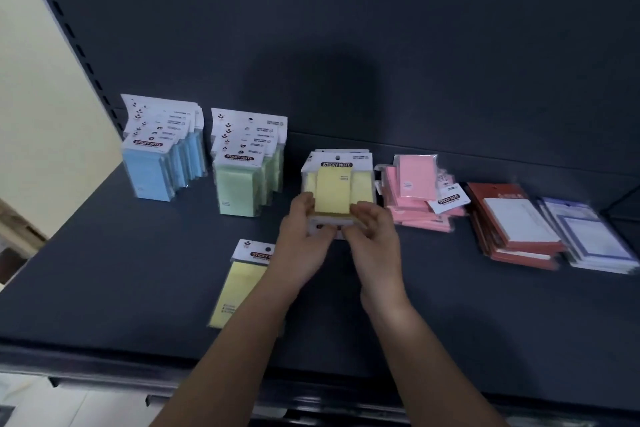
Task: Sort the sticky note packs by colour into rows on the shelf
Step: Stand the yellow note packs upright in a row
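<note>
Broadly, a dark shelf point(138, 288) fills the view, with a dark back panel point(346, 28) rising behind it; at the rear left stands a row of blue packs point(152, 170), upright one behind another, and just to its right a like row of green packs point(242, 184). At the far right lie two flat stacks side by side, red-bordered pads point(512, 229) and blue-bordered pads point(588, 243); left of them sits a loose heap of pink packs point(415, 191), some tilted. Between the green and the pink stands a short yellow row point(337, 165), its white header reading STICKY NOTE. Near the front edge a loose yellow pack point(239, 288) lies flat, partly under the left forearm. The held yellow pack point(334, 192) leans against the yellow row, its white header turned toward the person; the left hand point(301, 239) grips its left edge and the right hand point(374, 239) its right edge, fingers curled round the sides and thumbs near the header.
</note>
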A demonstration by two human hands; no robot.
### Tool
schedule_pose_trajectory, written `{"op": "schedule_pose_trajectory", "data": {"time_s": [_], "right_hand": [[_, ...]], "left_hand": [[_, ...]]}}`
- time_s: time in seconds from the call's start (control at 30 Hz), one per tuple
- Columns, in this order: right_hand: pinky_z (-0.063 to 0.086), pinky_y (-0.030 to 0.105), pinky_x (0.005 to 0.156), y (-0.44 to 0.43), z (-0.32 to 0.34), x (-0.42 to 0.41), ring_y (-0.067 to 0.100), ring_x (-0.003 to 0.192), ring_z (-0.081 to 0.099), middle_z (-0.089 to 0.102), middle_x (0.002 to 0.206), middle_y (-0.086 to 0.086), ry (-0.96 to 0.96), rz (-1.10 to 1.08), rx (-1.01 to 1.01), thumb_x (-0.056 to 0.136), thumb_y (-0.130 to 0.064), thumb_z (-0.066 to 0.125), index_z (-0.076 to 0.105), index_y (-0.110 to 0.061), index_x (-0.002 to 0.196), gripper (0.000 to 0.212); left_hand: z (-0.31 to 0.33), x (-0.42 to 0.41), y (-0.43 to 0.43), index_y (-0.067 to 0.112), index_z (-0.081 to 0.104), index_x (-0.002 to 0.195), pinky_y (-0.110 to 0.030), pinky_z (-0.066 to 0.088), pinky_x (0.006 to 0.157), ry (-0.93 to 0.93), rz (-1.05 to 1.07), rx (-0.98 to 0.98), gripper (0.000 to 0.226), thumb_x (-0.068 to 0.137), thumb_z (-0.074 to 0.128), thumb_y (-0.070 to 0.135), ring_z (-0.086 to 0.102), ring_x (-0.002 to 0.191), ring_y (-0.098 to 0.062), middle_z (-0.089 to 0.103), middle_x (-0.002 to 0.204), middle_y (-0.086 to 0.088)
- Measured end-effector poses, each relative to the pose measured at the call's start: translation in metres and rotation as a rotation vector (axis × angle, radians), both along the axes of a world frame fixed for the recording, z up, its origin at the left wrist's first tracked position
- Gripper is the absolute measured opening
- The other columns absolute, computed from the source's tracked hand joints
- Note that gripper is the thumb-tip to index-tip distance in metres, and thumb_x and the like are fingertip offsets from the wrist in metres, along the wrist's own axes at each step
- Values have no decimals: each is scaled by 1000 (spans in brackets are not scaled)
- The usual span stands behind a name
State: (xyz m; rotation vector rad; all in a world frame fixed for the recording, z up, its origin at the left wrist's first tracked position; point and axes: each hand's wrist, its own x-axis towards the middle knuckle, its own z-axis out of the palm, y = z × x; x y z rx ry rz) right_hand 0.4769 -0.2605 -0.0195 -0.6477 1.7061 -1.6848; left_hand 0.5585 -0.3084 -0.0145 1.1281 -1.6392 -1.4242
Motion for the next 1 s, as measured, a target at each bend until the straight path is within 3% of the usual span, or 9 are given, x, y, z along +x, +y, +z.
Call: {"op": "schedule_pose_trajectory", "data": {"time_s": [0.13, 0.23, 0.37, 0.47, 0.53, 0.63, 0.77, 0.83, 1.0], "right_hand": [[41, 15, 70, 9, 6, 1, 10, 88, 57, 64, 99, 1, -238, -76, -66, 84, 2, 59, 58, -13, 99, 21], [43, 16, 69, 19, 6, 6, 11, 80, 55, 62, 88, 2, -331, -112, -100, 83, -3, 64, 60, -12, 91, 13], [46, 36, 79, 29, 4, 7, 23, 85, 56, 60, 94, 15, -435, -183, -126, 82, 2, 63, 62, -6, 94, 15], [48, 29, 73, 41, 6, -2, 19, 81, 59, 62, 87, 7, -403, -155, -163, 82, 8, 60, 62, -11, 91, 21], [50, 22, 67, 49, 8, -11, 14, 76, 60, 63, 84, 3, -323, -99, -187, 82, 11, 57, 61, -13, 92, 26], [43, 29, 62, 60, 9, -25, 20, 75, 56, 70, 83, 4, -161, 33, -152, 82, 9, 58, 60, -16, 99, 30], [46, 25, 63, 72, 11, -35, 14, 72, 60, 73, 80, 2, -95, 105, -89, 81, 6, 63, 59, -15, 106, 33], [49, 29, 77, 77, 10, -37, 16, 77, 63, 71, 76, 2, -178, 73, -109, 78, 7, 65, 59, -12, 107, 35], [56, 25, 59, 92, 8, -43, 16, 68, 68, 70, 85, 9, -547, -27, -177, 78, -2, 67, 55, -7, 111, 36]], "left_hand": [[-4, -1, 7, 17, 52, 114, -11, 42, 82, 163, 202, 28, 31, 86, 61, 6, 55, 94, -4, 57, 108, 2], [0, -3, 14, 20, 56, 95, -8, 43, 69, 229, 253, 41, 13, 87, 62, 11, 55, 83, -10, 58, 99, -4], [9, -8, 36, 20, 54, 91, -6, 43, 57, 299, 203, 113, 25, 84, 58, -4, 53, 75, -9, 54, 95, -6], [12, -7, 50, 18, 46, 111, -8, 45, 58, 328, 160, 202, 43, 80, 55, -11, 57, 81, -8, 50, 107, -1], [11, -6, 54, 23, 39, 121, -13, 46, 67, 216, 114, 124, 57, 78, 60, -8, 56, 95, -12, 42, 121, 2], [10, -2, 52, 27, 37, 130, -16, 39, 86, -32, 9, -75, 68, 76, 68, 1, 44, 109, -9, 33, 124, 9], [10, 0, 51, 24, 61, 114, -26, 40, 96, -256, -205, -176, 40, 76, 74, 19, 53, 110, -12, 62, 110, 8], [11, -1, 54, 20, 66, 104, -17, 43, 90, -241, -259, -146, 30, 76, 75, 20, 56, 99, -6, 65, 101, 7], [9, -9, 63, 11, 61, 92, -15, 43, 63, -104, -263, 0, 13, 82, 69, 15, 55, 74, -13, 62, 84, -2]]}}
